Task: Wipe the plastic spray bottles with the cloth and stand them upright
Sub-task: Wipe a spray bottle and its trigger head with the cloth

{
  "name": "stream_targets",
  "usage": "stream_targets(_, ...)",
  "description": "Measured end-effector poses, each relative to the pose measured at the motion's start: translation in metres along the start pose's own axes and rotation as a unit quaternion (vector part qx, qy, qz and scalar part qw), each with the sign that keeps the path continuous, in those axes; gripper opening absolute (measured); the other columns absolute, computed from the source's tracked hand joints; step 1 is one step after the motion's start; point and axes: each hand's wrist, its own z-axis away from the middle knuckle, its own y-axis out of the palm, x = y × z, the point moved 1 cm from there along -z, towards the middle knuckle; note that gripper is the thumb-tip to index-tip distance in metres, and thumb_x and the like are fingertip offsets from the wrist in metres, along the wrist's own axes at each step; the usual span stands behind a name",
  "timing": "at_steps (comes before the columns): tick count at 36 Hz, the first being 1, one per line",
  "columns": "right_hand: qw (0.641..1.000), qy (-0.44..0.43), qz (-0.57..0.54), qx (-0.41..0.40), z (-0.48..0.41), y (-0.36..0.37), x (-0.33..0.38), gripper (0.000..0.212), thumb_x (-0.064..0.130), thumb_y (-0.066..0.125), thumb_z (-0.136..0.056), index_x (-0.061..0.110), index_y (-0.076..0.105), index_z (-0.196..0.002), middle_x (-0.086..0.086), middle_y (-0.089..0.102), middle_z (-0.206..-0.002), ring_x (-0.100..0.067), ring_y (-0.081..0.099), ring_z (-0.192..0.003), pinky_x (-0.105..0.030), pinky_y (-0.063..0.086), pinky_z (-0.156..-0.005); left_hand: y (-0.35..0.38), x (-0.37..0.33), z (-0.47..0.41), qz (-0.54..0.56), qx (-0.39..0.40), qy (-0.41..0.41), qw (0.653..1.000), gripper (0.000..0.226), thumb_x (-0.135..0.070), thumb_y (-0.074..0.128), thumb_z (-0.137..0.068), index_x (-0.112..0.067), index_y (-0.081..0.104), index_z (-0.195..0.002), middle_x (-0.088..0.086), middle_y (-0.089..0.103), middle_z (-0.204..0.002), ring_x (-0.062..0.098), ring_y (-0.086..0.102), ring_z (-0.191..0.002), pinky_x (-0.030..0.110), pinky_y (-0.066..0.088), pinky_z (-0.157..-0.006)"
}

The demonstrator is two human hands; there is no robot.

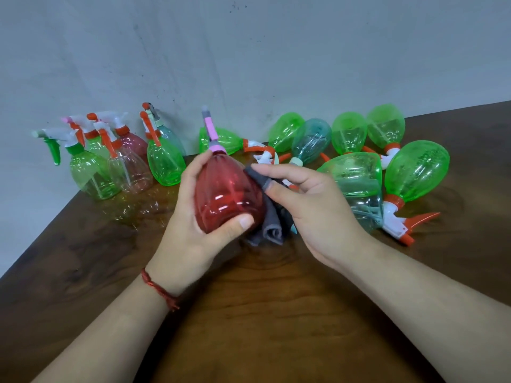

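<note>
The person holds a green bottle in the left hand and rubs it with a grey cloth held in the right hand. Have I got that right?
Not quite. The bottle in the left hand is red, not green, as the head view shows. The right hand does hold a grey cloth against its side.

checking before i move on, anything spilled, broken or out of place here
Nothing looks spilled or broken. The bottles on the right lie tipped on their sides in a jumble on the table, while the left group stands upright.
</note>
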Motion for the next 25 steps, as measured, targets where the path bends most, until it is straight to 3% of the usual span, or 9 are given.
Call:
stream_targets(4, 0.986, -0.094, 0.136, 0.019, 0.003, 0.001, -0.001, 0.038, -0.013, 0.063, -0.096, 0.016, 0.082, -0.112, 0.001, 0.076, -0.121, -0.011, 0.068, -0.121, -0.029, 0.050, -0.110, -0.003, 0.005, -0.006, -0.021, -0.071, -0.025, 0.997, 0.097, -0.018, 0.090, -0.082, -0.027, 0.035, -0.161, -0.015, 0.054, -0.148, -0.001, 0.060, -0.131, 0.020, 0.053, -0.104)
stream_targets(7, 0.967, -0.126, 0.218, 0.026, 0.004, 0.001, -0.005, 0.037, -0.010, 0.066, -0.095, 0.019, 0.083, -0.112, 0.006, 0.074, -0.123, -0.009, 0.065, -0.124, -0.020, 0.046, -0.108, -0.001, 0.009, -0.009, -0.039, -0.100, -0.057, 0.993, 0.101, -0.030, 0.092, -0.073, -0.034, 0.037, -0.157, -0.011, 0.053, -0.149, -0.004, 0.061, -0.127, 0.013, 0.051, -0.100)
stream_targets(10, 0.962, -0.135, 0.238, 0.011, 0.003, 0.000, -0.008, 0.037, -0.011, 0.066, -0.096, 0.018, 0.083, -0.113, 0.006, 0.075, -0.122, -0.011, 0.066, -0.124, -0.023, 0.048, -0.109, -0.002, 0.012, -0.008, 0.064, -0.070, -0.085, 0.992, 0.103, -0.022, 0.100, -0.073, -0.034, 0.041, -0.156, 0.000, 0.057, -0.150, 0.013, 0.065, -0.131, 0.031, 0.058, -0.103)
stream_targets(12, 0.967, -0.132, 0.218, -0.005, 0.000, -0.003, -0.008, 0.035, -0.012, 0.066, -0.096, 0.015, 0.083, -0.112, 0.005, 0.076, -0.119, -0.013, 0.068, -0.122, -0.030, 0.050, -0.111, -0.002, 0.010, -0.011, 0.199, -0.063, -0.116, 0.971, 0.087, -0.027, 0.091, -0.076, -0.030, 0.048, -0.153, 0.008, 0.063, -0.146, 0.027, 0.068, -0.129, 0.044, 0.061, -0.098)
stream_targets(14, 0.971, -0.123, 0.205, -0.014, -0.004, -0.005, -0.007, 0.034, -0.012, 0.067, -0.096, 0.013, 0.083, -0.112, 0.004, 0.077, -0.117, -0.014, 0.069, -0.119, -0.036, 0.052, -0.111, -0.004, 0.008, -0.017, 0.265, -0.087, -0.142, 0.950, 0.066, -0.033, 0.085, -0.082, -0.020, 0.057, -0.140, 0.006, 0.073, -0.130, 0.023, 0.074, -0.116, 0.038, 0.063, -0.087)
stream_targets(16, 0.971, -0.112, 0.208, -0.019, -0.005, -0.006, -0.007, 0.033, -0.011, 0.068, -0.096, 0.014, 0.083, -0.112, 0.005, 0.077, -0.116, -0.013, 0.070, -0.118, -0.040, 0.052, -0.111, -0.006, 0.006, -0.020, 0.249, -0.094, -0.147, 0.953, 0.042, -0.028, 0.070, -0.092, -0.014, 0.056, -0.130, 0.003, 0.078, -0.117, 0.018, 0.077, -0.103, 0.035, 0.064, -0.081)
stream_targets(20, 0.976, -0.084, 0.198, -0.018, -0.005, -0.007, -0.007, 0.035, -0.011, 0.067, -0.096, 0.016, 0.083, -0.113, 0.005, 0.077, -0.116, -0.014, 0.070, -0.118, -0.043, 0.053, -0.110, -0.005, 0.004, -0.012, 0.240, -0.061, -0.171, 0.954, 0.047, -0.032, 0.066, -0.097, -0.019, 0.056, -0.141, 0.018, 0.067, -0.139, 0.032, 0.072, -0.117, 0.054, 0.062, -0.094)
stream_targets(25, 0.955, -0.144, 0.258, 0.006, 0.003, 0.000, -0.002, 0.034, -0.010, 0.067, -0.095, 0.017, 0.084, -0.108, 0.006, 0.076, -0.117, -0.011, 0.068, -0.119, -0.033, 0.052, -0.108, -0.008, 0.004, -0.013, 0.204, -0.111, -0.172, 0.957, 0.050, -0.030, 0.078, -0.097, -0.029, 0.064, -0.144, 0.017, 0.065, -0.143, 0.032, 0.069, -0.128, 0.055, 0.056, -0.108)
